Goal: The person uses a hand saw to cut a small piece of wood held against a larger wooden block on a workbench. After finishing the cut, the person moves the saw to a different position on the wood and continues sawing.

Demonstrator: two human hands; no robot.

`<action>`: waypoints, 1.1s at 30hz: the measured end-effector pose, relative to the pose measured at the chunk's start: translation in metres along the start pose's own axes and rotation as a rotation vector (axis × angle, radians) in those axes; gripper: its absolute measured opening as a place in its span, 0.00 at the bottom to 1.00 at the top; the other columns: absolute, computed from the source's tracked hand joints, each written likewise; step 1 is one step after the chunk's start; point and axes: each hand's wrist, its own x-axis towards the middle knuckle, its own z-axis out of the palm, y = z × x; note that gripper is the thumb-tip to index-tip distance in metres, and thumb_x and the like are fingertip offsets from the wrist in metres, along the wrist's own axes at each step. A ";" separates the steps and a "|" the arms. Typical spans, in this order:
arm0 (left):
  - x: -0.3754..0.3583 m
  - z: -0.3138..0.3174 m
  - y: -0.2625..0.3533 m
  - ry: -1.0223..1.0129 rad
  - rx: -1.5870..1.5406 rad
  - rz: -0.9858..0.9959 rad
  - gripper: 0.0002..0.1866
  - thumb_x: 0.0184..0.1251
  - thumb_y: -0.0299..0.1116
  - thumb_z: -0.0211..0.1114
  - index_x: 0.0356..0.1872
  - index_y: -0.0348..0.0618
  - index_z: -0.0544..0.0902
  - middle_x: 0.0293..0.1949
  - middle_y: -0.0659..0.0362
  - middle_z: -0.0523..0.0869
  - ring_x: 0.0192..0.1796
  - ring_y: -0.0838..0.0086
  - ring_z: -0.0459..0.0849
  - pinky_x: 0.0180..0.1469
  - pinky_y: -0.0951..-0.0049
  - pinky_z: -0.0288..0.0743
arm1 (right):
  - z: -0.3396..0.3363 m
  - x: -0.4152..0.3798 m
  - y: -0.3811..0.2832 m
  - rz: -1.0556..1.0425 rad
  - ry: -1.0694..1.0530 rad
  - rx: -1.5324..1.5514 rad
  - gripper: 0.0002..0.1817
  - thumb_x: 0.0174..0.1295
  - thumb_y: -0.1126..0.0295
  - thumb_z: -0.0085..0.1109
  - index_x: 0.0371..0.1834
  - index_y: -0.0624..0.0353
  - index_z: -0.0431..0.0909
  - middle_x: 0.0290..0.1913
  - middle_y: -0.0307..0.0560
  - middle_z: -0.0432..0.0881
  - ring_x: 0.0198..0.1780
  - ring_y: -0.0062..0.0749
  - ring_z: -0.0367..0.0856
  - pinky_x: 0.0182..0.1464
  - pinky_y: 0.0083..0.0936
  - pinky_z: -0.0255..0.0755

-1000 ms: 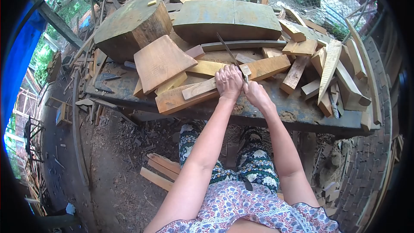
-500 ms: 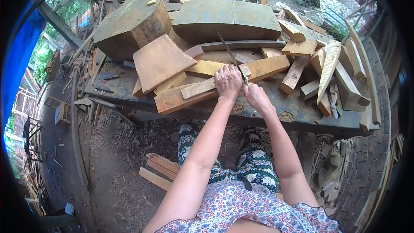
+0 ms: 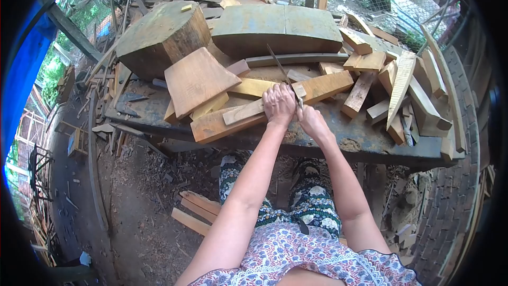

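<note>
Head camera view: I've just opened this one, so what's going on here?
A person is at a workbench cluttered with wood offcuts. The left grip presses a wood strip down on a thick squared timber. The right grip, close beside it, holds a long narrow-bladed tool, probably a handsaw, slanting across the strip near its right end, tip pointing away. Whether it has cut in is too small to tell.

no lettering, label, brand, number or sign can be read.
</note>
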 end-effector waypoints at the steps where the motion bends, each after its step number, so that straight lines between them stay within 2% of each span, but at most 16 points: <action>1: 0.001 -0.001 -0.001 0.004 -0.005 0.000 0.11 0.66 0.36 0.53 0.29 0.45 0.79 0.30 0.56 0.81 0.36 0.63 0.81 0.44 0.62 0.70 | -0.001 -0.005 -0.002 0.008 -0.017 -0.019 0.21 0.69 0.58 0.44 0.39 0.68 0.78 0.39 0.75 0.79 0.48 0.67 0.78 0.51 0.54 0.71; 10: 0.002 -0.002 -0.001 -0.031 0.015 0.000 0.11 0.66 0.36 0.52 0.29 0.45 0.79 0.30 0.56 0.81 0.37 0.63 0.81 0.44 0.61 0.71 | -0.005 0.016 -0.006 -0.005 -0.048 -0.045 0.21 0.68 0.58 0.45 0.35 0.69 0.78 0.39 0.74 0.80 0.48 0.67 0.78 0.50 0.54 0.71; 17: 0.001 0.002 0.000 -0.011 0.005 -0.011 0.11 0.66 0.37 0.52 0.29 0.45 0.79 0.31 0.56 0.82 0.38 0.63 0.81 0.44 0.62 0.70 | -0.001 -0.020 0.008 0.012 -0.010 -0.010 0.21 0.68 0.58 0.44 0.35 0.68 0.78 0.38 0.74 0.80 0.47 0.68 0.78 0.49 0.56 0.71; 19: 0.001 -0.001 0.000 -0.003 0.025 -0.006 0.11 0.67 0.37 0.52 0.29 0.45 0.79 0.32 0.56 0.82 0.38 0.64 0.81 0.44 0.62 0.70 | -0.003 -0.021 0.006 -0.004 0.004 -0.022 0.21 0.70 0.61 0.42 0.34 0.72 0.75 0.37 0.74 0.78 0.46 0.68 0.76 0.47 0.55 0.67; 20: 0.001 -0.004 0.001 -0.057 0.021 -0.019 0.11 0.67 0.37 0.52 0.29 0.45 0.79 0.32 0.56 0.82 0.38 0.63 0.81 0.44 0.62 0.70 | -0.006 -0.013 0.004 -0.019 -0.019 0.006 0.21 0.68 0.58 0.45 0.35 0.69 0.78 0.38 0.75 0.80 0.47 0.68 0.78 0.49 0.56 0.71; 24: 0.002 -0.002 -0.002 -0.058 0.026 -0.024 0.11 0.67 0.37 0.52 0.29 0.45 0.79 0.32 0.56 0.82 0.38 0.63 0.81 0.44 0.62 0.70 | -0.002 0.015 -0.004 -0.017 -0.037 -0.020 0.21 0.68 0.59 0.45 0.38 0.70 0.78 0.39 0.75 0.79 0.48 0.68 0.78 0.50 0.54 0.71; 28: 0.002 -0.003 0.001 -0.026 0.022 0.002 0.11 0.67 0.36 0.52 0.29 0.45 0.79 0.31 0.56 0.82 0.37 0.63 0.81 0.43 0.62 0.71 | 0.000 -0.003 0.003 -0.034 -0.012 0.027 0.21 0.68 0.59 0.45 0.38 0.69 0.78 0.39 0.75 0.80 0.48 0.68 0.78 0.50 0.54 0.71; 30: 0.001 -0.003 0.000 -0.025 0.013 0.002 0.11 0.67 0.36 0.52 0.29 0.45 0.79 0.31 0.56 0.82 0.37 0.63 0.81 0.44 0.62 0.71 | -0.004 -0.025 0.002 0.065 -0.020 0.013 0.20 0.69 0.59 0.45 0.38 0.68 0.79 0.39 0.75 0.80 0.48 0.68 0.78 0.50 0.54 0.72; 33: -0.001 -0.002 0.000 0.003 0.031 0.015 0.11 0.66 0.36 0.52 0.29 0.45 0.79 0.31 0.55 0.82 0.38 0.63 0.81 0.44 0.63 0.71 | -0.004 -0.026 0.005 0.049 -0.017 0.011 0.21 0.69 0.58 0.45 0.38 0.67 0.78 0.39 0.74 0.80 0.48 0.67 0.78 0.50 0.54 0.71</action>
